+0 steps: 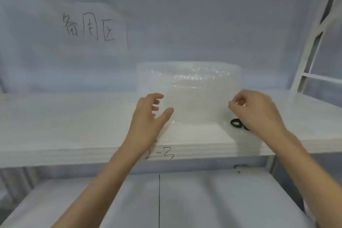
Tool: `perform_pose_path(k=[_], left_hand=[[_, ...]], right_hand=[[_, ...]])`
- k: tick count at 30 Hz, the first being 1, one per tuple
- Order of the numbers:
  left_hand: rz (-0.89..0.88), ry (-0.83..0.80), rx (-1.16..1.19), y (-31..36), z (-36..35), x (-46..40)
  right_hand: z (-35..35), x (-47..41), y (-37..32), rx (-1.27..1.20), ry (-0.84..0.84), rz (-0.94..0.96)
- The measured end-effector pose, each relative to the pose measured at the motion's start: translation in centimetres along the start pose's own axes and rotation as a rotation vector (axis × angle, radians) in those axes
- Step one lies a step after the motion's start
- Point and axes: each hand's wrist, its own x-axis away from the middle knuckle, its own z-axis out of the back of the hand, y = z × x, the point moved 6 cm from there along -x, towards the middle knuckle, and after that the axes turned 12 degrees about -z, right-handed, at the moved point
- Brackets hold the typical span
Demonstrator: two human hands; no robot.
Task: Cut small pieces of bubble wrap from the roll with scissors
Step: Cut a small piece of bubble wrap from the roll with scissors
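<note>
Clear bubble wrap sits as a roll (189, 77) at the back of a white shelf (64, 126), against the pale wall, and a loose sheet (196, 114) of it runs forward from the roll toward the shelf's front edge. The left hand (148, 116) hovers at the sheet's left border with fingers loosely spread and thumb held apart — whether it touches the plastic cannot be told. The right hand (257, 109) is at the sheet's right border, fingers curled in with thumb and forefinger drawn together as if pinching the edge; the wrap is too transparent there to be sure. Black scissors (237, 123) lie on the shelf just under the right hand, only the handle loops showing, the rest hidden by the hand. A paper sign (92, 27) with handwritten characters hangs on the wall at upper left, and a handwritten mark (161, 154) is on the shelf's front edge. White frame bars (314, 42) rise at the right.
</note>
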Motion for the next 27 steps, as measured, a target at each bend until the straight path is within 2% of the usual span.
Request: perform_pose_path(k=[3,6,9,17,22,27], left_hand=[[0.156,-0.064,-0.012,-0.8,-0.5,0.0],[0.247,-0.123,0.008,-1.1,-0.8,0.2],[0.241,-0.115,-0.019,-1.4,-0.7,0.2],[0.286,0.000,-0.080,-2.5,-0.5,-0.2],[0.351,-0.029,0.002,-2.4,0.0,0.2],[0.328,-0.136,0.169,-2.2,0.6,0.4]], right_hand=[[-0.4,-1.1,2.3,0.241,-0.008,-0.091],[-1.3,-1.1,4.0,0.322,-0.158,-0.217],[-1.6,-1.1,4.4,0.330,-0.238,-0.249],[-0.8,-1.5,3.6,0.485,-0.315,-0.257],[-0.7,-1.4,3.3,0.557,-0.347,-0.230],[1.8,-0.8,4.9,0.433,-0.411,-0.334]])
